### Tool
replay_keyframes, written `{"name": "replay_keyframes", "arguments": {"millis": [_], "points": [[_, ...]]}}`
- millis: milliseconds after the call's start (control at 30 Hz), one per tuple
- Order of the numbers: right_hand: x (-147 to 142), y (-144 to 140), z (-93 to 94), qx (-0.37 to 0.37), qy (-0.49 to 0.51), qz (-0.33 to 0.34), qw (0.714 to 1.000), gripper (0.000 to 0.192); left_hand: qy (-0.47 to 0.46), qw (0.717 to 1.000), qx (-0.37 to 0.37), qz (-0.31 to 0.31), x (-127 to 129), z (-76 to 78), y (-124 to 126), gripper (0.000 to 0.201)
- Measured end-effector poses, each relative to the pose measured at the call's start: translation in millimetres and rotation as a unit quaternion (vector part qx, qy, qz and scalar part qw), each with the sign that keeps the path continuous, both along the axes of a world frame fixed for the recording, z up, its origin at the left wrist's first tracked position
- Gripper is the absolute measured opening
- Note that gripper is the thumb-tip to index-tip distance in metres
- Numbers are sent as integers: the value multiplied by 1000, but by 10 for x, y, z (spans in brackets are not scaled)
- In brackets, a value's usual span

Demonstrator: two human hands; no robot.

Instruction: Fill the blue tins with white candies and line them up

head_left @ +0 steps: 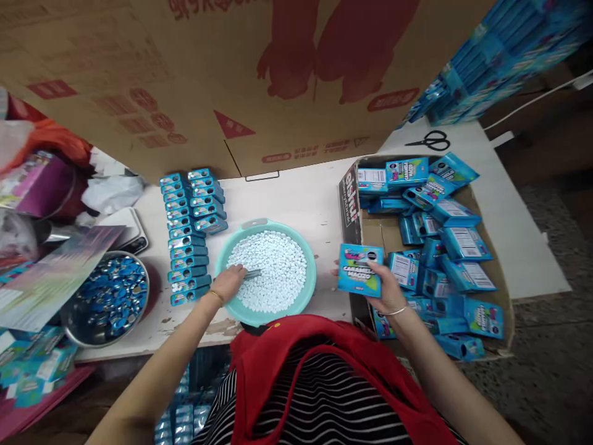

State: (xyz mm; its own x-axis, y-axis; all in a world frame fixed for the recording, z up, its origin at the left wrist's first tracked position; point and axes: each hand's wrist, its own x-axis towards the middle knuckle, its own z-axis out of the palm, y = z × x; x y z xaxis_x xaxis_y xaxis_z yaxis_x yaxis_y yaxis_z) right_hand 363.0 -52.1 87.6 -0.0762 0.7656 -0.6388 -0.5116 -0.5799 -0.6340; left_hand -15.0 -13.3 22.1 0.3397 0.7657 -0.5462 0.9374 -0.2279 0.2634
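My left hand (230, 282) is closed around a slim metal scoop (252, 274) at the left side of a mint-green basin (311, 281). Small pale candies (273, 266) fill the basin, and the far end of the scoop dips among them. On the right, my right hand (388, 290) grips a flat blue candy box (359, 270), printed side up, in front of an open carton (503, 309). Left of the basin, small blue boxes (188, 250) stand in two rows, with dark round holes and some pale candies showing in their tops.
Many blue boxes (466, 241) lie loose in the carton. Black scissors (435, 141) lie behind it. A large cardboard box (194, 93) walls off the back. At left are a metal bowl (141, 309) of blue-and-silver pieces, a white scale (132, 225) and plastic bags (113, 191).
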Motion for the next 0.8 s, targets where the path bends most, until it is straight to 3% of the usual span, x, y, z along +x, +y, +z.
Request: {"name": "replay_keyframes", "arguments": {"millis": [133, 233, 300, 367, 433, 500, 633, 800], "points": [[-326, -157, -129, -8, -72, -7, 997, 50, -49, 998, 16, 26, 458, -331, -123, 22], [-434, -238, -226, 48, -131, 33, 990, 46, -99, 993, 36, 51, 835, -575, -138, 28], [-442, -274, -283, 104, -177, 69, 976, 40, -134, 988, 46, 64, 949, -645, -135, 32], [-415, -293, -334, 160, -239, 100, 952, 37, -170, 982, 52, 68, 935, -612, -140, 30], [-378, -290, -369, 209, -315, 121, 918, 39, -203, 976, 54, 63, 833, -476, -147, 26], [-351, -263, -376, 251, -381, 130, 880, 42, -228, 970, 55, 54, 698, -246, -143, 24], [-383, -151, -305, 334, -449, 156, 814, 34, -283, 955, 92, 12, 481, 374, -75, 23], [-562, 5, -211, 415, -469, 178, 759, 31, -272, 952, 116, -78, 442, 1061, 43, 23]]}}
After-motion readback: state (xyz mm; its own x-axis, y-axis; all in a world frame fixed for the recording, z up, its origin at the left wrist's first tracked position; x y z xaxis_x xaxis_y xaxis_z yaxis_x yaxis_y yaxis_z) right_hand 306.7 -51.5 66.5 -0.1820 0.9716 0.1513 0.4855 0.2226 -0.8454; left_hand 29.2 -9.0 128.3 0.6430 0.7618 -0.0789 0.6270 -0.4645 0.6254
